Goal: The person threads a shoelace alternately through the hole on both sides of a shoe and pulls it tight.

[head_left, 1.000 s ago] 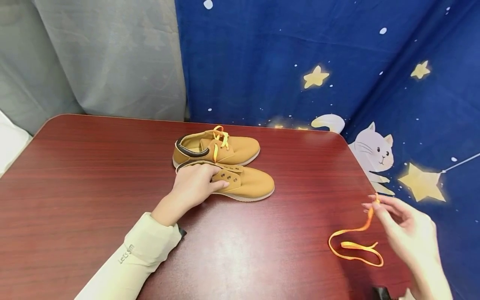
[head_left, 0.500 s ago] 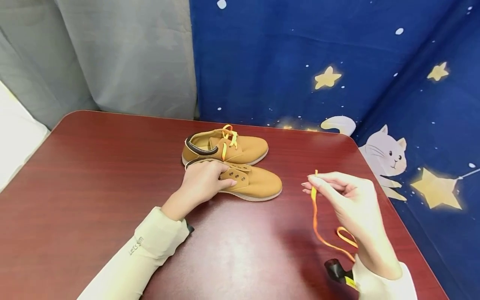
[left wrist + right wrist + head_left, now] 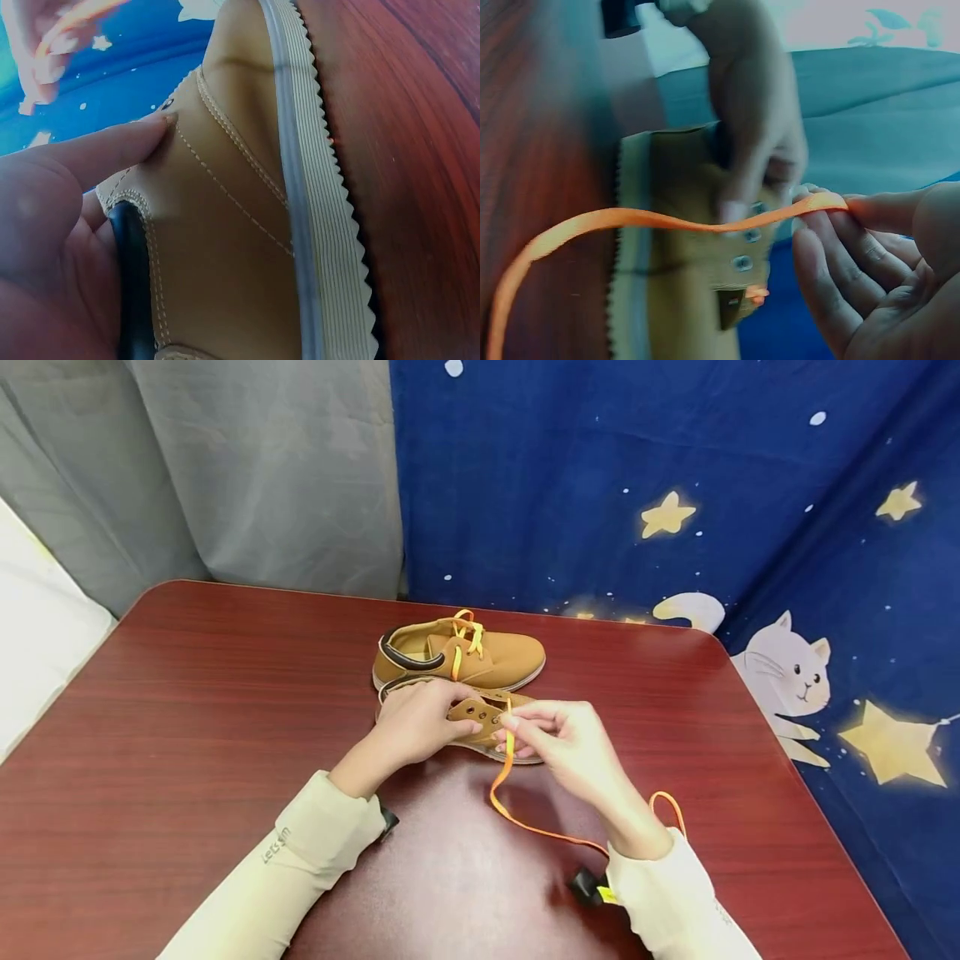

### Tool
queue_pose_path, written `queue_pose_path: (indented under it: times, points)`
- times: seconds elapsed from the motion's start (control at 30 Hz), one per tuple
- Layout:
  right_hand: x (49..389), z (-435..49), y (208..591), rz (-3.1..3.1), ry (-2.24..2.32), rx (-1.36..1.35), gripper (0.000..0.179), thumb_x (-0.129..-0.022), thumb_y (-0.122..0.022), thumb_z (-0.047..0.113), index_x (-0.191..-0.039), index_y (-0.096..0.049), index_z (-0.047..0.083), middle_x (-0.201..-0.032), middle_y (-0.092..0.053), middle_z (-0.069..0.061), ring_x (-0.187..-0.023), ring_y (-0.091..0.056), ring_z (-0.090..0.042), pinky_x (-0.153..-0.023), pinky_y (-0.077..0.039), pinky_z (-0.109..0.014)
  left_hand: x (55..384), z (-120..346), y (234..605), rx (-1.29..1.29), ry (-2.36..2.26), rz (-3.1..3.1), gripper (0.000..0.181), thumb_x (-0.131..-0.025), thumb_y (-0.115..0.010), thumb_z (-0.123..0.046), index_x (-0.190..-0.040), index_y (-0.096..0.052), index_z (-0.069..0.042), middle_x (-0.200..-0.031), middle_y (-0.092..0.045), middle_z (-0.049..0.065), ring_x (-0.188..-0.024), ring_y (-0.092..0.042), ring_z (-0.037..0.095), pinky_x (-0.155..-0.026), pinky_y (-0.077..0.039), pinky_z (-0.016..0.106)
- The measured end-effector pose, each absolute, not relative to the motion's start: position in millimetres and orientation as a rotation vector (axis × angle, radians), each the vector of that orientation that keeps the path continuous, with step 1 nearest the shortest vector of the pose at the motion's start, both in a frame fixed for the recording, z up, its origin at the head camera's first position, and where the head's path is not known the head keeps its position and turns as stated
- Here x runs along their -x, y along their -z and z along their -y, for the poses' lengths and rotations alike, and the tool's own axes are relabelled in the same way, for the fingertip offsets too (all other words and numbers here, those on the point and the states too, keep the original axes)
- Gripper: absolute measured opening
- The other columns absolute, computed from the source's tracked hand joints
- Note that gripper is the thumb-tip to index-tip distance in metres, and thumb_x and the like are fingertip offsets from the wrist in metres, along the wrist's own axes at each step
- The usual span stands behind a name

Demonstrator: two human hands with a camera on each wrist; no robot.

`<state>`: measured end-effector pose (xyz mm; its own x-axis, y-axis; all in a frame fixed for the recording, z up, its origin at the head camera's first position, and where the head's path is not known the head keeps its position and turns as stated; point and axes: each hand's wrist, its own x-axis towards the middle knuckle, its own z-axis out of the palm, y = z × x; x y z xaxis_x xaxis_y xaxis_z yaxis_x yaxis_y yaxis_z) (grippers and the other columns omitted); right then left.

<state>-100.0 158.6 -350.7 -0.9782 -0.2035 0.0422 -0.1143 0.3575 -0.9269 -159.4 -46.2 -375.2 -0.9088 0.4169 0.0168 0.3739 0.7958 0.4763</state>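
Note:
A tan lace-up shoe [image 3: 225, 187] with bare eyelets [image 3: 742, 262] sits on the table, its toe pointing right. My left hand [image 3: 420, 718] grips it at the opening, thumb on the outer eyelet flap and the other fingers over the collar, partly hidden. Close over the eyelets, my right hand [image 3: 573, 747] pinches an orange shoelace [image 3: 652, 219] near one end between thumb and fingers. The short tip stands up above the fingertips. From there the lace hangs to the table and runs back under the right sleeve. Behind lies the matching shoe [image 3: 506, 656], its yellow-orange lace [image 3: 476, 639] tied.
The dark red wooden table [image 3: 247, 693] has a rounded far edge. A loop of the loose lace [image 3: 667, 802] lies beside the right forearm. Beyond the table hang a grey curtain [image 3: 285, 477] and a blue curtain [image 3: 540, 485] with stars and a cat.
My right hand has moved left from the table's right side to the near shoe's eyelets, pulling the lace along. The left hand has kept its grip on the shoe.

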Motion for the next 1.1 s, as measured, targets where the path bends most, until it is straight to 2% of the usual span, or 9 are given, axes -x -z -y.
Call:
queue_pose_path:
  times: [0.07,0.1,0.17,0.3,0.47,0.67,0.8,1.0,1.1]
  points:
    - [103.3,-156.7,359.3,-2.483,1.699,0.237,0.022,-0.096,-0.067,0.013,-0.109,-0.074,-0.004,-0.092,-0.078,-0.02,-0.082,-0.077,-0.023,-0.074,-0.063,-0.038,159.5,44.6,375.3,-0.642,-0.805,-2.865,0.016,-0.092,-0.07,-0.046,-0.102,-0.075,-0.035,-0.078,-0.067,-0.011,-0.078,-0.063,0.014,-0.068,-0.044,0.037]
    - [104.7,-156.1,362.6,-2.47,1.69,0.206,0.021,-0.096,-0.067,0.012,-0.108,-0.075,-0.004,-0.092,-0.078,-0.02,-0.081,-0.077,-0.023,-0.075,-0.062,-0.039,159.4,43.8,375.3,-0.635,-0.838,-2.853,0.017,-0.094,-0.066,-0.048,-0.092,-0.075,-0.034,-0.069,-0.061,-0.011,-0.071,-0.058,0.014,-0.064,-0.041,0.036]
    - [108.3,-154.0,367.6,-2.459,1.664,0.181,0.021,-0.096,-0.066,0.012,-0.107,-0.075,-0.003,-0.091,-0.078,-0.019,-0.078,-0.077,-0.021,-0.074,-0.063,-0.039,158.8,44.5,374.2,-0.598,-0.907,-2.844,0.036,-0.099,-0.056,-0.051,-0.073,-0.067,-0.03,-0.059,-0.046,-0.009,-0.061,-0.049,0.016,-0.059,-0.036,0.035]
    - [113.0,-153.7,376.6,-2.456,1.59,0.151,0.019,-0.097,-0.064,0.01,-0.103,-0.076,-0.004,-0.088,-0.078,-0.018,-0.07,-0.072,-0.01,-0.071,-0.062,-0.034,158.1,42.0,373.4,-0.468,-0.973,-2.85,0.058,-0.104,-0.042,-0.054,-0.055,-0.046,-0.023,-0.053,-0.038,-0.007,-0.054,-0.043,0.018,-0.052,-0.032,0.035]
    - [115.8,-155.9,385.4,-2.411,1.555,0.182,0.021,-0.098,-0.061,0.008,-0.102,-0.073,-0.009,-0.09,-0.077,-0.021,-0.07,-0.071,-0.008,-0.073,-0.062,-0.039,162.5,39.6,371.1,-0.453,-0.954,-2.82,0.058,-0.103,-0.047,-0.047,-0.051,-0.04,-0.023,-0.049,-0.035,-0.008,-0.051,-0.039,0.016,-0.05,-0.028,0.033]
    - [117.2,-157.3,389.6,-2.388,1.554,0.222,0.023,-0.099,-0.06,0.007,-0.103,-0.072,-0.012,-0.09,-0.077,-0.023,-0.069,-0.071,-0.005,-0.073,-0.062,-0.041,174.4,42.9,364.1,-0.743,-1.088,-2.503,0.051,-0.102,-0.054,-0.028,-0.053,-0.045,-0.019,-0.051,-0.029,-0.01,-0.051,-0.027,0.008,-0.05,-0.02,0.025]
    - [117.9,-158.4,390.1,-2.405,1.525,0.265,0.022,-0.099,-0.06,0.007,-0.101,-0.072,-0.012,-0.089,-0.077,-0.022,-0.069,-0.07,-0.004,-0.072,-0.062,-0.04,181.5,44.6,359.2,-0.798,-1.095,-2.361,0.048,-0.1,-0.058,-0.028,-0.055,-0.049,-0.017,-0.051,-0.029,-0.01,-0.049,-0.025,0.007,-0.05,-0.017,0.024]
    - [117.8,-159.0,389.6,-2.392,1.498,0.319,0.021,-0.099,-0.06,0.006,-0.1,-0.072,-0.012,-0.086,-0.077,-0.021,-0.071,-0.072,-0.008,-0.075,-0.062,-0.044,187.9,47.8,359.2,-0.841,-1.058,-2.318,0.05,-0.101,-0.06,-0.025,-0.054,-0.046,-0.016,-0.05,-0.028,-0.009,-0.048,-0.025,0.007,-0.05,-0.019,0.024]
    - [117.5,-159.6,389.8,-2.37,1.505,0.338,0.022,-0.099,-0.059,0.006,-0.101,-0.071,-0.013,-0.086,-0.076,-0.023,-0.073,-0.073,-0.012,-0.077,-0.062,-0.045,190.2,47.3,360.6,-0.877,-1.058,-2.319,0.042,-0.1,-0.062,-0.022,-0.06,-0.059,-0.012,-0.052,-0.03,-0.01,-0.05,-0.026,0.007,-0.05,-0.019,0.023]
